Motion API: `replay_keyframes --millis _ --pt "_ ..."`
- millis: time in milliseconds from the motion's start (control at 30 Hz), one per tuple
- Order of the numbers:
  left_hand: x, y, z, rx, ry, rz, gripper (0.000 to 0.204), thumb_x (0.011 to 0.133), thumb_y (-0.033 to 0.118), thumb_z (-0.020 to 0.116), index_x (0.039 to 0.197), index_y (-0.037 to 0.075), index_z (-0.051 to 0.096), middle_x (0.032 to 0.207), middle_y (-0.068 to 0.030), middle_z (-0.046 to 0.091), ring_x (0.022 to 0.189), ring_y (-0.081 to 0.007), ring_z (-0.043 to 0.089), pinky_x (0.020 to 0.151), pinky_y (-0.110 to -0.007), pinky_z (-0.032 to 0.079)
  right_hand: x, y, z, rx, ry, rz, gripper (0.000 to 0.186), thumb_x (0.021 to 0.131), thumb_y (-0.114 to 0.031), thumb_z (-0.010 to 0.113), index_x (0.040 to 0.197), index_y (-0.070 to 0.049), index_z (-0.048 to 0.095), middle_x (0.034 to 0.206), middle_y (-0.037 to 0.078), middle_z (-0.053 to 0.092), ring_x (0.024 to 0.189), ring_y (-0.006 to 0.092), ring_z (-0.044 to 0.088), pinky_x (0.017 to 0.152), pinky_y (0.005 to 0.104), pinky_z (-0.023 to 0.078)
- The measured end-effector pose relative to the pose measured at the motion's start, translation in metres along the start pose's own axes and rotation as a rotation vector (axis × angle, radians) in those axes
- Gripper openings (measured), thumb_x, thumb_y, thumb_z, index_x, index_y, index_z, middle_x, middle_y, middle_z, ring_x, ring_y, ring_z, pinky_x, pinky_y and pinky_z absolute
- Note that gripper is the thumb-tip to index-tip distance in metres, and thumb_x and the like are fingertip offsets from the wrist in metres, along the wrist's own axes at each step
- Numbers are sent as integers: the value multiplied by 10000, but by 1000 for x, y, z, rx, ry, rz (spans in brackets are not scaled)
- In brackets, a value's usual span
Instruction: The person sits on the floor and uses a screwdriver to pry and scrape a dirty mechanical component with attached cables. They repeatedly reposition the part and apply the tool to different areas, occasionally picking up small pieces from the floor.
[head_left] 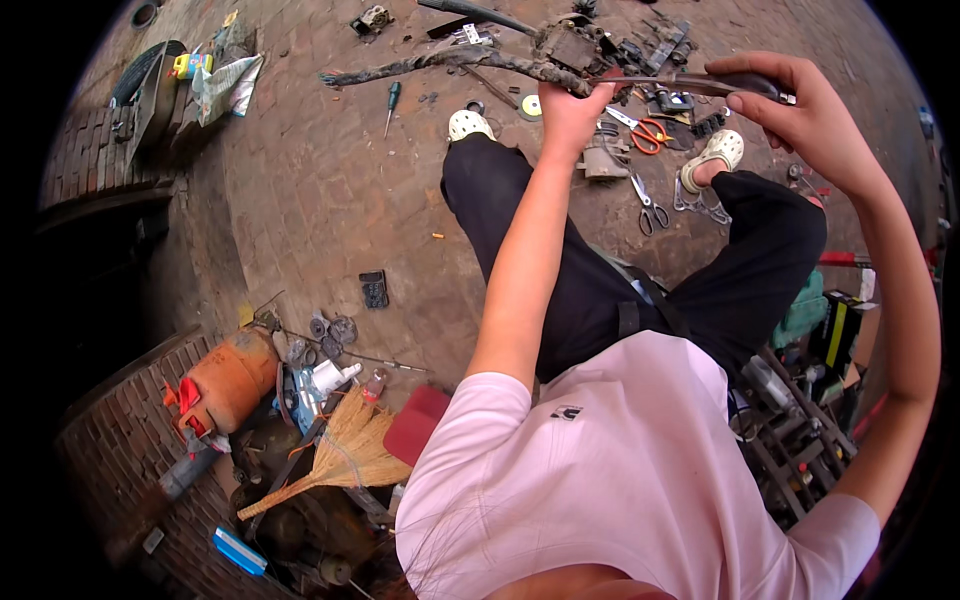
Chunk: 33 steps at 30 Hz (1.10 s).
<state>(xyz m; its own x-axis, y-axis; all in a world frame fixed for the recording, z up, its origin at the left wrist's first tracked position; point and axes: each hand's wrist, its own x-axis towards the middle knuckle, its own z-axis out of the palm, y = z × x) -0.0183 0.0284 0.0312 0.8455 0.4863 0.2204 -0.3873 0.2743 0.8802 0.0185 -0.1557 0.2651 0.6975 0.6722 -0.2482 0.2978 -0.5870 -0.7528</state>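
My left hand [570, 118] is closed around the end of a dark, tape-wrapped cable bundle [440, 64], whose long, ragged length sticks out to the left. Its fingertips lie close to the tip of a long, narrow knife-like tool [690, 83]. My right hand [795, 112] grips that tool by its dark handle, off to the right. Just beyond my left hand sits a grimy metal assembly [570, 48] with a black tube. Between my feet lie orange-handled scissors [645, 132] and black-handled scissors [650, 208]. The contact between tool tip and bundle is too small to make out.
A screwdriver [392, 105] lies on the brick floor to the left. Loose metal and plastic parts [655, 50] spread ahead. Behind on the left are an orange gas cylinder [232, 375], a straw broom [345, 440] and a red seat [415, 425]. A cluttered rack [790, 420] stands at right.
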Motion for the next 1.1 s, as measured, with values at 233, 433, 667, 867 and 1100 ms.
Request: replay_keyframes --millis 233,433,667,867,1100 --pt "0 4 8 -27 -16 -4 227 743 -23 673 961 -49 613 878 -87 685 803 -169 671 721 -303 552 8 6 2 -165 105 -225 325 872 -210 663 1127 -9 642 980 76 677 687 63 560 597 222 460" --pt "1 4 5 55 11 58 246 722 -19 713 947 -42 616 867 -64 679 775 -153 651 702 -297 536 3 -18 -4 -231 0 263 267 888 -210 645 1047 3 621 867 120 659 791 140 597 727 304 476" --pt "4 -7 5 -32 -5 11 248 721 5 746 929 -29 616 866 -51 667 757 -132 635 682 -288 525 -4 -4 8 -815 167 -541 237 827 -48 591 1063 -48 567 934 86 553 773 255 571 698 368 482" --pt "3 -4 0 117 -48 31 260 717 48 766 926 -17 625 849 -45 672 742 -135 632 675 -298 510 -4 23 8 -1195 171 -615 264 809 -105 618 1064 -65 563 931 75 538 844 267 580 701 372 490" --pt "3 -15 1 180 -55 105 197 759 -3 675 946 -51 634 872 -83 688 774 -155 667 700 -296 553 -2 31 6 -1134 162 -333 268 774 -207 686 927 -63 520 831 72 544 774 290 603 649 375 494"
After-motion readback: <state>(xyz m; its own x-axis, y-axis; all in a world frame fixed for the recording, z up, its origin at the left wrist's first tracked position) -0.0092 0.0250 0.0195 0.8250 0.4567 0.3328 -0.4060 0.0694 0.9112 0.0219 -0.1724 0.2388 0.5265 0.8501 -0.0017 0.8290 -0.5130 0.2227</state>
